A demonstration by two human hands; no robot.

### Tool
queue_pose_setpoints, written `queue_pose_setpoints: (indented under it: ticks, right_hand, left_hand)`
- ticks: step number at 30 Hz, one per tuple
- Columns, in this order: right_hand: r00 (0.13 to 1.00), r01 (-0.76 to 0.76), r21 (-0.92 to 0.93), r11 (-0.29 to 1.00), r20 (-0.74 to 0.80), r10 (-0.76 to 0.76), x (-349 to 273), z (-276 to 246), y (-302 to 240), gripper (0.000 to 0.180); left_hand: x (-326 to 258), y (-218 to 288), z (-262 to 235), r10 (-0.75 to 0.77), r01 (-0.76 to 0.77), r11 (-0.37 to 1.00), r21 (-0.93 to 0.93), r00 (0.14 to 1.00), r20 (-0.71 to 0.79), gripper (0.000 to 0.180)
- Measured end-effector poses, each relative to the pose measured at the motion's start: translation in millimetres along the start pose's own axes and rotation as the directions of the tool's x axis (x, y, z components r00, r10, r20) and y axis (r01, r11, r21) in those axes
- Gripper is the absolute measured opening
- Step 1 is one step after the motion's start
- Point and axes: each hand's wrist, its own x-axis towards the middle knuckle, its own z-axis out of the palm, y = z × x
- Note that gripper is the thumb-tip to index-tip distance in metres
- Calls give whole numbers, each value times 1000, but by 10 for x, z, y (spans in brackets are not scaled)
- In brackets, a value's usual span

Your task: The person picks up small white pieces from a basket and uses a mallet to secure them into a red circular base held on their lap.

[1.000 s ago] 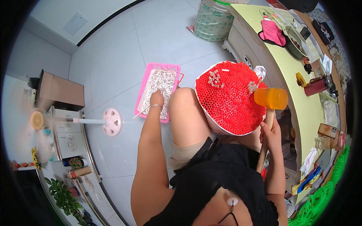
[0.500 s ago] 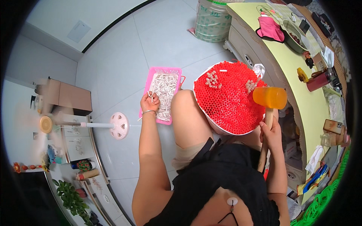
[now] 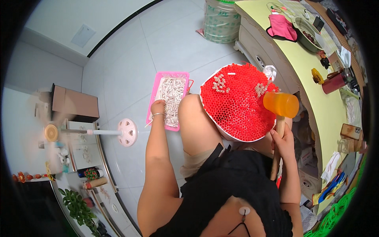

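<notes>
My right hand grips the wooden handle of a mallet, whose orange, translucent-looking head hangs over the right rim of a round bundle of red tubes. The bundle rests by my knees in a white wrapping, its open tube ends facing up. Pale plugs sit in two clusters among the tubes, and one white peg lies flat on top. My left hand, back upward, is at the near left side of a pink basket full of small white pegs. Its fingers are hidden from view.
To the right runs a yellow-green tabletop with a pink cloth, a phone and a dark red bottle. A wrapped green-and-clear bundle stands beyond. A fan with a pale round base is at left.
My left hand has turned from palm up, with a white peg at its fingers, to back up over the basket's side. My right hand keeps the mallet nearly in place.
</notes>
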Motion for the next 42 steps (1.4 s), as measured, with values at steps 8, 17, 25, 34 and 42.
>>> queue_pose_setpoints:
  ticks: [8,17,25,34,42]
  right_hand:
    - [999,-2,40,999,-32,3,25,50,22,17]
    - [999,0,34,999,-55,2,56,90,47,17]
    - [998,-7,39,999,-61,10,56,55,132,18]
    - [998,-26,43,999,-57,28,16,-12,61,32]
    - [997,-80,221,972,38,73,-63,-45,-256,30]
  left_hand:
    - [-377,-55,410,230,-398,615,681,916,328,40]
    - [-115,-311,456,186,-330,700,634,941,284,19]
    - [-84,-323,-67,-130,598,248,-762,800,586,14]
    - [-409,807,-198,260,635,59,-771,735,626,15]
    - [-1273,2473,289,490,753,378,-538,330,806,22]
